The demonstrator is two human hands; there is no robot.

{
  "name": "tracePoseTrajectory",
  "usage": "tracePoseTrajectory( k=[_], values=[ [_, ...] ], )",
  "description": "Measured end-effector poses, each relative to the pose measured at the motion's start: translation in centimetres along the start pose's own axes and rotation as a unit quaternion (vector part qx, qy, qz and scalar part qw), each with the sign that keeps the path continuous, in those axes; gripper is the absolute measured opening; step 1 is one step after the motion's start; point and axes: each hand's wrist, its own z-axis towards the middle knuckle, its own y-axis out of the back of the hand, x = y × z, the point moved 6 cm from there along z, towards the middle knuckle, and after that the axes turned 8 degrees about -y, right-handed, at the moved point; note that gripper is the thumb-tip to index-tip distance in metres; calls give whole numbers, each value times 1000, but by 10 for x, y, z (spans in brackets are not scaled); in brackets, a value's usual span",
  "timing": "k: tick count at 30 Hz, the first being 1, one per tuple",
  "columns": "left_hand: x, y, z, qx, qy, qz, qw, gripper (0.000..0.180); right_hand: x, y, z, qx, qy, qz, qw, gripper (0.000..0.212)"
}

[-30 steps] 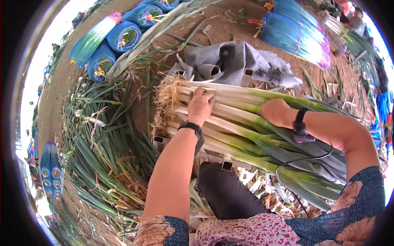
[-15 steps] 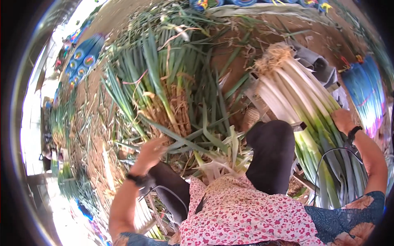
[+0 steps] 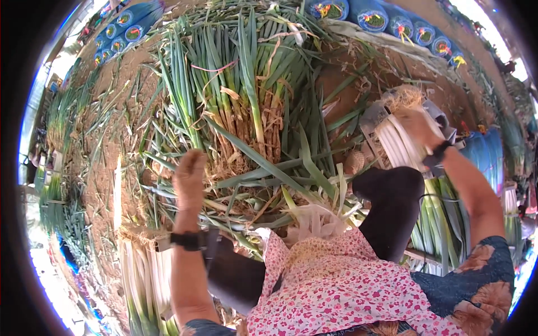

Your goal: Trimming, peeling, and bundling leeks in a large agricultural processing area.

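My left hand [image 3: 190, 176] is stretched forward beside the root ends of a large heap of untrimmed long green onions [image 3: 246, 112]. Its fingers are extended with nothing seen in them. On my right, my right hand [image 3: 419, 129] lies over the white stalks of a cleaned bundle of long green onions [image 3: 395, 140], close to its root tuft [image 3: 406, 99]. Blur smears those fingers, so their grip does not show. This bundle rests on a rack beside my knee, green leaves toward me. Another cleaned bundle [image 3: 143, 271] stands at lower left, below my left forearm.
Blue-wrapped bundles [image 3: 372, 19] line the far edge, with more blue-wrapped bundles [image 3: 131, 28] at far left. Loose leaves [image 3: 263, 179] litter the brown ground [image 3: 103, 129] around my dark-trousered legs. A small ribbed, tan object [image 3: 354, 162] lies near my right knee.
My right hand has moved from the green part of the right bundle up to its white root end. My left hand has reached forward. The whole view has shifted.
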Motion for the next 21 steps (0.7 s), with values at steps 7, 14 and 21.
tracePoseTrajectory(
  k=[7,14,21],
  values=[
    [14,1,2,15,77,45,996,32,201,-285,51,182,-19,97,978,29],
    [24,13,-7,16,89,0,996,16,213,-414,82,73,-329,135,932,40],
    [30,17,-12,40,112,-29,992,17,208,-411,74,148,-441,319,826,47]
  ],
)
